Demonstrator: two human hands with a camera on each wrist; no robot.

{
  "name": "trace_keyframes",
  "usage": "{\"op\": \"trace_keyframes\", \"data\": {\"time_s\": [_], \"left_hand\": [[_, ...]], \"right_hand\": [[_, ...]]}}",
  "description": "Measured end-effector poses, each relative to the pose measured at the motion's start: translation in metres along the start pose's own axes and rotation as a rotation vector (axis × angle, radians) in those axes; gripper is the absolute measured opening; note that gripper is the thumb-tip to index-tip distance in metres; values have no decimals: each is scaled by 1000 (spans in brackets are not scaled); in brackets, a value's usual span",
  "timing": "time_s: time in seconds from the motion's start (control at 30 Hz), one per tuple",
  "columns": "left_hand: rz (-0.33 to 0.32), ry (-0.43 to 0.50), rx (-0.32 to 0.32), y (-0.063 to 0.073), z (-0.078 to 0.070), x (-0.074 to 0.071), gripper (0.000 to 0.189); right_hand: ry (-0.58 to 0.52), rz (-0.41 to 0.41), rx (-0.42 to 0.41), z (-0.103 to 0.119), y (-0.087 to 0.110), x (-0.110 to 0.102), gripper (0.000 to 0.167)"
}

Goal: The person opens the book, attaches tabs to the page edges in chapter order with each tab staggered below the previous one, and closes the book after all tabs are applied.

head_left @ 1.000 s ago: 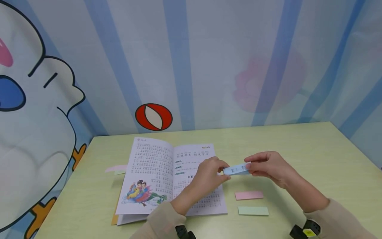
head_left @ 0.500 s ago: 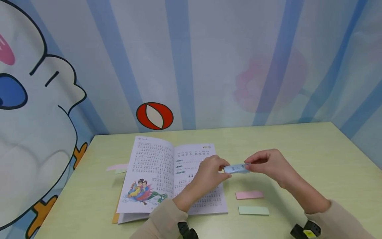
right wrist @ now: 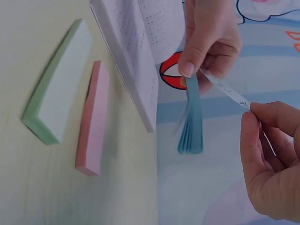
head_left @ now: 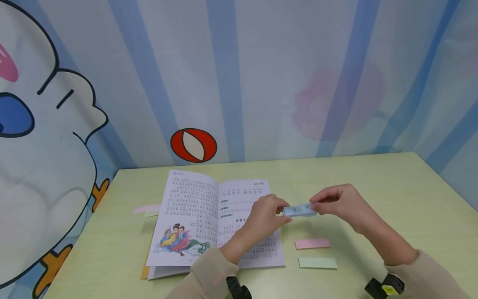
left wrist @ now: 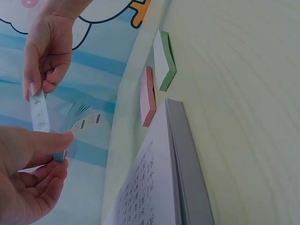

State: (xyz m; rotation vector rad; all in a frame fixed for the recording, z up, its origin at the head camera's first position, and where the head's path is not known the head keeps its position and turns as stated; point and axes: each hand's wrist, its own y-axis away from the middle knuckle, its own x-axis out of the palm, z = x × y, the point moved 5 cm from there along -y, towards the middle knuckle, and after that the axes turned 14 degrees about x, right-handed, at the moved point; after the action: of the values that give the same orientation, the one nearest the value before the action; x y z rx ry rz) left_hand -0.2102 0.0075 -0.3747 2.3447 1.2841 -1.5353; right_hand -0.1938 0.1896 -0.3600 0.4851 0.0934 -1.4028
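Observation:
My left hand [head_left: 263,218] holds a pad of blue sticky notes [right wrist: 194,126] by one end, pinched between thumb and fingers above the table. In the right wrist view the pad's loose ends fan out downward. One handwritten strip [right wrist: 230,94] lifts away from the pad, and my right hand [head_left: 345,209] pinches its far end between thumb and forefinger. The strip stretches between both hands, its near end still at the left fingertips. Partly behind the left wrist lies an open book [head_left: 186,216] with printed text and a colourful picture.
A pink sticky note pad [head_left: 312,244] and a green one [head_left: 317,263] lie right of the book, below the hands. Pink and green tabs [head_left: 147,209] stick out past the book's left edge. A striped cartoon curtain [head_left: 261,83] stands behind the table [head_left: 373,174].
Both hands have shifted slightly right, the right hand a little farther and upward. The handwritten blue strip has moved right with them and now looks flatter and more stretched out.

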Motion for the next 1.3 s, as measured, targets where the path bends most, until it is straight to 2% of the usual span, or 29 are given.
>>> {"op": "trace_keyframes", "data": {"time_s": [0.13, 0.3, 0.43, 0.57, 0.73, 0.9, 1.07, 1.2, 1.3], "left_hand": [[15, -20, 2, -3, 1, 6, 19], [30, -5, 8, -7, 1, 18, 20], [41, -3, -14, -13, 3, 31, 18], [55, -5, -23, -16, 4, 42, 16], [107, -45, -10, -14, 4, 52, 10], [152, -103, 26, -11, 0, 55, 11], [186, -135, 28, -5, -5, 44, 16], [210, -186, -24, 4, -7, 15, 23], [232, -242, -78, 12, -6, -9, 18]], "right_hand": [[-59, 11, -6, -3, -2, -11, 25], [-180, 37, 5, -6, -5, -24, 8], [-336, 109, 21, -8, -7, -26, 19], [-442, 165, 17, -9, -8, -25, 21], [-505, 199, -1, -9, -9, -23, 22], [-517, 225, -7, -12, -11, -19, 23], [-535, 229, 19, -17, -13, -15, 23], [-560, 228, 61, -20, -16, -10, 22], [-558, 233, 103, -24, -19, -4, 20]]}}
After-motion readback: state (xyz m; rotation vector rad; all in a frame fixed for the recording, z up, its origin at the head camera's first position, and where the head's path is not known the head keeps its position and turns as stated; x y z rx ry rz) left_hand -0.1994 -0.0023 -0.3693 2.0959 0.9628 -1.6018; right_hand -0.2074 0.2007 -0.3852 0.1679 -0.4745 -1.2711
